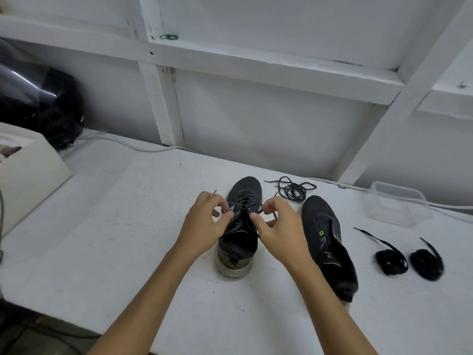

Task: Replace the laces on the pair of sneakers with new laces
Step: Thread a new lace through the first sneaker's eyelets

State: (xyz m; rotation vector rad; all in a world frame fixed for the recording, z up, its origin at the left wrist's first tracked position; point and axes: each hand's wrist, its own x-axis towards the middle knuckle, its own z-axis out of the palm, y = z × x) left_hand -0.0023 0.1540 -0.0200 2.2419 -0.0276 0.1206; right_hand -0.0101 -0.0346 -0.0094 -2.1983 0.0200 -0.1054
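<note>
Laced sneaker (239, 226), centre of the table (128, 239), toe toward 12 o'clock. Its lace (242, 208) crosses between the two hands: the left hand (207, 224), at the shoe's 9 o'clock, pinches one strand between thumb and curled fingers; the right hand (279, 226), at 3 o'clock, pinches the other end likewise. Second sneaker (327, 242), unlaced, lies further toward 3 o'clock. Loose lace (294, 189) at 1 o'clock; two coiled laces (409, 260) at far 3 o'clock; clear tub (399, 206) beyond them.

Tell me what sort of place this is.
Probably a home workshop or storage corner, not a shop: a rough white-painted worktable against a bare framed wall, a black helmet left at one end, and a clear plastic container nearby.
</note>
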